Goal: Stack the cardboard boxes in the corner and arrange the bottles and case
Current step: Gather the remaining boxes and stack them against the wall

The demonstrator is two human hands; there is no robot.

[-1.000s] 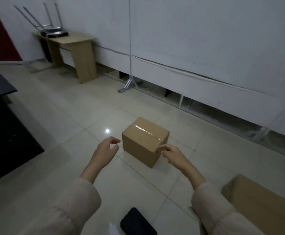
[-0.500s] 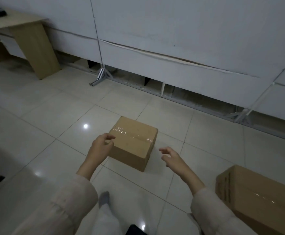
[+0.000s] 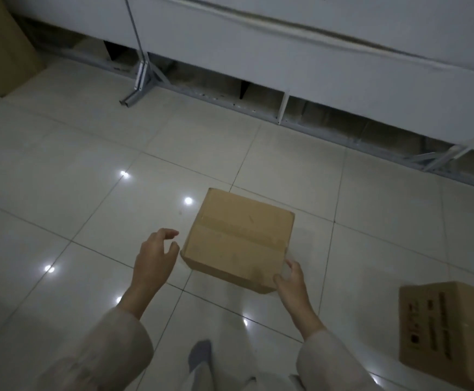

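Both hands were spread either side of the small box (image 3: 237, 241) — left hand (image 3: 154, 259) clear, right hand (image 3: 292, 280) maybe touching. Best gripped low, squeezed evenly, lifted level.

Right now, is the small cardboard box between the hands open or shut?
Shut. The small cardboard box has its top flaps down flat, meeting at a centre seam, and it sits upright on the tiled floor.

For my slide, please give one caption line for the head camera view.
Both hands, left hand and right hand, reach around a small cardboard box on the tiled floor.
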